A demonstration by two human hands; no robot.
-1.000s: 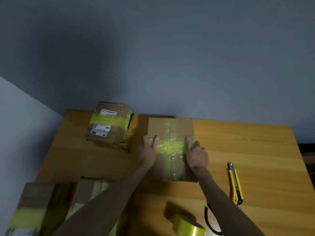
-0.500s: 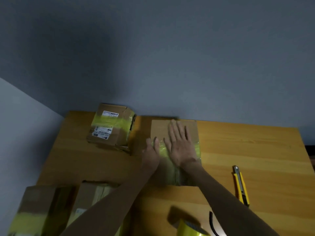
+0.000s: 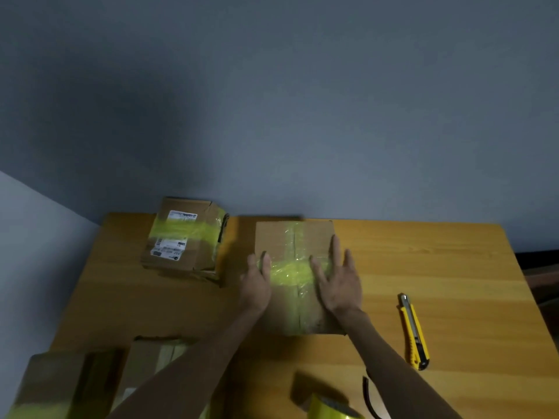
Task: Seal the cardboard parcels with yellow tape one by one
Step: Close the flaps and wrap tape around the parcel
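Parcel (image 3: 295,237) brown, yellow tape (image 3: 290,270) across seam; left hand (image 3: 255,285), right hand (image 3: 338,282) pressing, fingers straight

yellow utility knife (image 3: 413,332) lies on the wooden table (image 3: 438,267).

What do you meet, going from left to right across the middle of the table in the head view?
In order: labelled parcel banded with yellow tape → left hand → yellow tape strip between the hands → right hand → yellow utility knife.
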